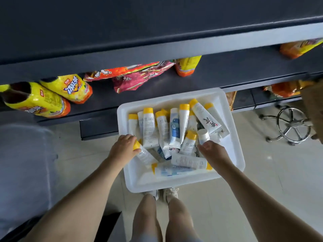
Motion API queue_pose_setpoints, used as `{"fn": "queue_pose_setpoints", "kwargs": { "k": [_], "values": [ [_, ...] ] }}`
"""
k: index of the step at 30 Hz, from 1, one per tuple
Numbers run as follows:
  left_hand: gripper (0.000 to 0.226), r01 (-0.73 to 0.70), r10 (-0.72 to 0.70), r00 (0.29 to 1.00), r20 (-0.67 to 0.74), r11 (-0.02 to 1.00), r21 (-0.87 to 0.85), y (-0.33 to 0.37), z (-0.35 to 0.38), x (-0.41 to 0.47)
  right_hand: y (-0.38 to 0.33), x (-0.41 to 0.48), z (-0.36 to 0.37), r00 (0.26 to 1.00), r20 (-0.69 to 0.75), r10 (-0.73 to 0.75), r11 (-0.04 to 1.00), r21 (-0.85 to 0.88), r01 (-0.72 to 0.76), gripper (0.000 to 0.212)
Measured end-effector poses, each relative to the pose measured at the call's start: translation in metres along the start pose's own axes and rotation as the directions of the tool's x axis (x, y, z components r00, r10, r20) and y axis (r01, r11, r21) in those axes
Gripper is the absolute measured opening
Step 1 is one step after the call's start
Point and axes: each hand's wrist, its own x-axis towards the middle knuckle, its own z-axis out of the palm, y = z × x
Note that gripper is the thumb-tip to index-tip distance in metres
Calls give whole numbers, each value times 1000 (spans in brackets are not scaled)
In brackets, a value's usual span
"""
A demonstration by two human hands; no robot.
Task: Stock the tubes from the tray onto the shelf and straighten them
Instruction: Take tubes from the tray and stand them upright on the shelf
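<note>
Head view, the only one: I'm looking down at a white tray (235,147) in front of me, its far edge at the front lip of the dark shelf (218,75); can't tell what the tray rests on. The tubes (174,126) lie in the tray in a loose heap, mostly white with yellow caps, some with blue print, one at far right with black brush lettering. Most point caps toward the shelf, two lie crosswise near my edge, several overlap. My left hand (125,146) is at the tray's left side, fingers curled round the cap end of a yellow-capped tube (145,155) whose body slants down-right into the heap. My right hand (213,151) is over the right middle of the tray, fingers and thumb curled at the bottom of a white-capped tube (203,134) that sticks up out of the heap. It looks like a pinch, but the contact is partly hidden by the hand. Both forearms are bare. On the shelf: yellow snack bags (70,89) at left, red and pink snack packets (138,75) lying flat in the middle, an orange-yellow bag (187,67) further right, partly under the upper shelf (157,23). More orange bags at far right, blurred. Chrome stool base (291,127) stands on the pale tiled floor (262,180) right of the tray. My white shoes (170,193) show just under the tray's near edge. Blurry grey shape (22,163) at left, can't tell what.
</note>
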Motion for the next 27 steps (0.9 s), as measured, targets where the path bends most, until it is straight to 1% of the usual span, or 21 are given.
{"fn": "queue_pose_setpoints", "kwargs": {
  "k": [4, 7, 9, 11, 13, 16, 19, 21, 24, 26, 27],
  "values": [
    [52, -13, 12, 1000, 5, 994, 110, -3, 12, 13, 9, 9, 9, 999, 29, -40, 999, 35, 39, 26],
    [54, -15, 14, 1000, 3, 977, 213, -2, 13, 19, 11, 18, 11, 997, 28, -70, 997, 41, 69, 28],
    [53, -19, 9, 999, 44, 973, 229, -2, 10, 22, 9, 21, 12, 997, 14, -69, 996, 49, 69, 31],
    [50, -33, 10, 993, 117, 979, 199, -3, 5, 24, 7, 24, 14, 998, 12, -68, 996, 62, 67, 33],
    [46, -26, 5, 987, 162, 992, 126, -6, 0, 21, 5, 26, 16, 997, 9, -74, 994, 86, 73, 34],
    [38, 33, -27, 989, 146, 999, -40, -7, -11, 11, 0, 29, 17, 993, -11, -118, 987, 108, 119, 33],
    [33, 77, -56, 991, 124, 983, -164, -6, -27, -2, -10, 30, 18, 988, -23, -155, 981, 119, 156, 32],
    [29, 122, -90, 988, 129, 954, -273, -7, -39, -9, -14, 31, 18, 987, -22, -160, 976, 144, 161, 31],
    [25, 205, -139, 972, 188, 891, -404, -13, -53, -21, -23, 32, 19, 982, 14, -188, 974, 135, 184, 28],
    [25, 265, -165, 961, 223, 788, -556, -18, -61, -29, -30, 34, 20, 979, -5, -202, 970, 140, 201, 26],
    [30, 301, -182, 952, 247, 706, -641, -19, -64, -34, -34, 37, 19, 978, -37, -203, 966, 154, 206, 26]
  ]
}}
